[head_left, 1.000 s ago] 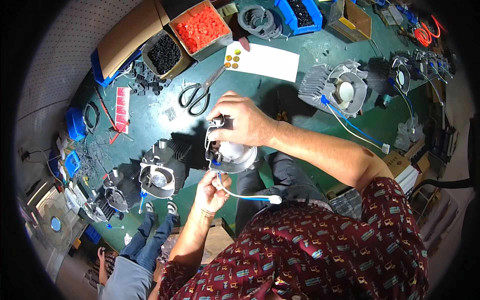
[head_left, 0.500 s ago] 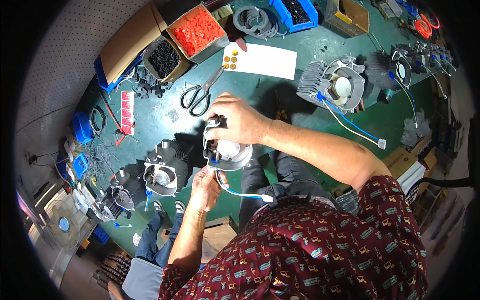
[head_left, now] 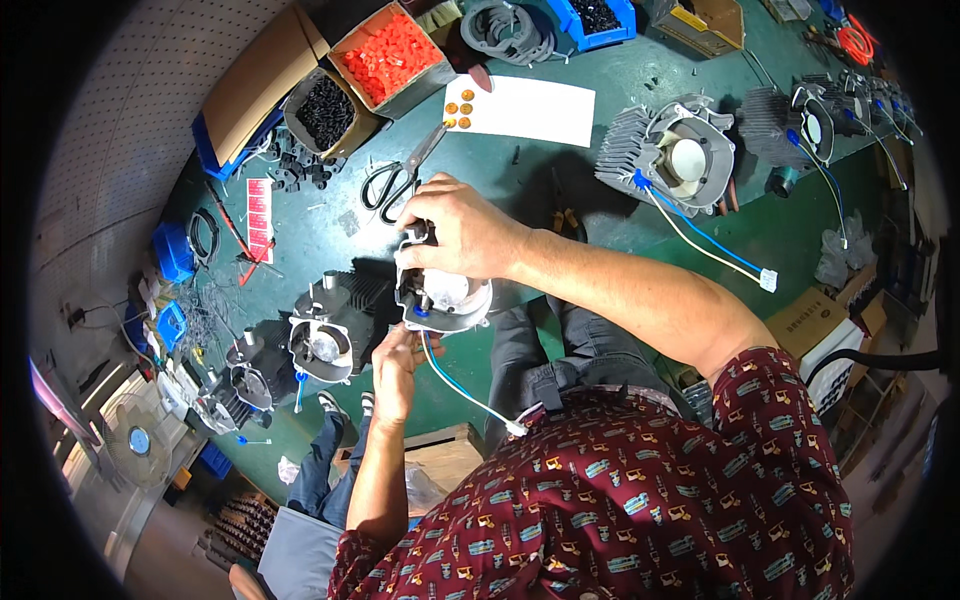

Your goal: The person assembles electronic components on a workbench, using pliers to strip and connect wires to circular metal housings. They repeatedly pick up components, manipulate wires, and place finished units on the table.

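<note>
A grey finned metal motor housing is at the bench's near edge, its open round face toward me. My right hand grips its upper part from above, with fingers closed around a dark post-like piece there. From below, my left hand closes on the housing's lower edge, close to where the wires come out; its fingertips are partly hidden. Blue and white wires hang from the housing to a white connector in front of my shirt.
Similar housings stand left and right, trailing wires. Black-handled scissors lie beyond my right hand, near a white sheet with round orange stickers. Bins of red parts and black parts sit farther back. Someone's legs show lower left.
Both hands and the housing have shifted slightly left and up in the picture. The wires' white connector has swung down and left. My grip looks the same.
</note>
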{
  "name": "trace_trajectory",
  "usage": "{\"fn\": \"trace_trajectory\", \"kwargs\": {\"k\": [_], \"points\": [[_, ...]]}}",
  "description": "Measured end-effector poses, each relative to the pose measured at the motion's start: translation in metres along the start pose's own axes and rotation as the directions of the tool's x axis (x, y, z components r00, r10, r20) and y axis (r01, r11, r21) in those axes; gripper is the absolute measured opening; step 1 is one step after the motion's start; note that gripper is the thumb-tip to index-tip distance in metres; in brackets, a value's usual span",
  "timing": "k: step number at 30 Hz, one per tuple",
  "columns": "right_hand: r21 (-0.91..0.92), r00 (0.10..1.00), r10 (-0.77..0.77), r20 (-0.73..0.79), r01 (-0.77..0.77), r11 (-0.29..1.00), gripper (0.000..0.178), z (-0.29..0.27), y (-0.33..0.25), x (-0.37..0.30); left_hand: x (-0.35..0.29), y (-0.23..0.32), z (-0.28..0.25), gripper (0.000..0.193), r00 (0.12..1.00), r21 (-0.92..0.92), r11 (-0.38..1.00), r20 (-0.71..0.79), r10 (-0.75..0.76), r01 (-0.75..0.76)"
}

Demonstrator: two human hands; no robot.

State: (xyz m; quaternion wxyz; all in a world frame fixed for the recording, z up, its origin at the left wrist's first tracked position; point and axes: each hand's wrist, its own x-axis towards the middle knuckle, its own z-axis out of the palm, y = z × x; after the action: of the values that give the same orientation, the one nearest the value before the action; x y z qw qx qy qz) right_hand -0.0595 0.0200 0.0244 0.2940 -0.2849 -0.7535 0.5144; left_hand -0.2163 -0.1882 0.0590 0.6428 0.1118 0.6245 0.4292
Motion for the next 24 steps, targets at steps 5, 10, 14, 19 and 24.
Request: {"fn": "trace_trajectory", "kwargs": {"k": [5,10,14,19,24], "points": [[0.0,0.999,-0.039,-0.027,0.039,0.999,0.034,0.002,0.002,0.0,0.004,-0.014,-0.005,0.021,0.882,0.808,0.445,0.183,0.434,-0.387],[0.002,0.998,-0.042,-0.041,0.043,0.999,0.034,0.003,0.005,0.0,0.006,-0.018,0.007,0.025,0.807,0.868,0.305,0.166,0.567,-0.393],[0.013,0.998,-0.055,-0.039,0.055,0.998,0.034,0.001,0.002,-0.003,0.007,-0.026,0.006,0.026,0.782,0.862,0.28,0.19,0.594,-0.423],[0.025,0.999,-0.033,-0.025,0.034,0.999,0.034,-0.003,0.003,-0.004,0.009,-0.023,0.01,0.017,0.843,0.816,0.417,0.15,0.516,-0.401],[0.012,0.999,-0.045,-0.02,0.045,0.999,0.034,-0.006,0.002,-0.004,0.009,-0.031,0.01,0.028,0.94,0.416,0.854,0.005,0.342,-0.313]]}}
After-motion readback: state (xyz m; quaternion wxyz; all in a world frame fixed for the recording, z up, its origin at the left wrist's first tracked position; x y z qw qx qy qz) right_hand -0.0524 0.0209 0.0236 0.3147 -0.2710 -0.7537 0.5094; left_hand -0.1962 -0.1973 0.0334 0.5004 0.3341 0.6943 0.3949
